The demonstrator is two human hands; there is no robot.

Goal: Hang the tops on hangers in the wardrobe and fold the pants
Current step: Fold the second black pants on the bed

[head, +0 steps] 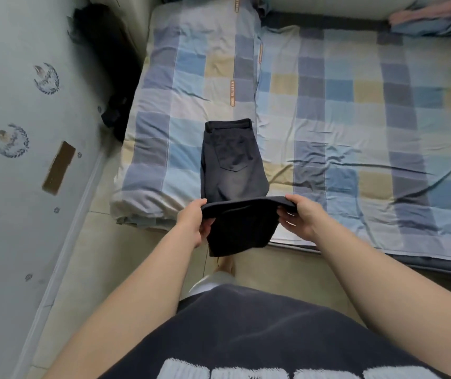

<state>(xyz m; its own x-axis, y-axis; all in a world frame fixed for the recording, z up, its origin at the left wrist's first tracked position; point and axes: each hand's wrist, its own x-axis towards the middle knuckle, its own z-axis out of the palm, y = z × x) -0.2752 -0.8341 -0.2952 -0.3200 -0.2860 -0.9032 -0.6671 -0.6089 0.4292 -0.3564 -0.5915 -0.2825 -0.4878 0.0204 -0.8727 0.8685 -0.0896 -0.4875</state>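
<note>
Left hand (195,221) and right hand (299,217) pinch a fold in dark pants (232,162)

Each hand grips one end of the crease at the near edge of the checked bed (355,119), likely to carry the legs up over the seat. Waistband and back pocket lie flat on the bed; the leg ends hang below the hands. The denim is charcoal, faded pale under the pocket.

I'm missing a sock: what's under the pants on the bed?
Only the checked bedcover shows around the pants. Left hand and right hand grip their near fold. Anything directly beneath is hidden.
</note>
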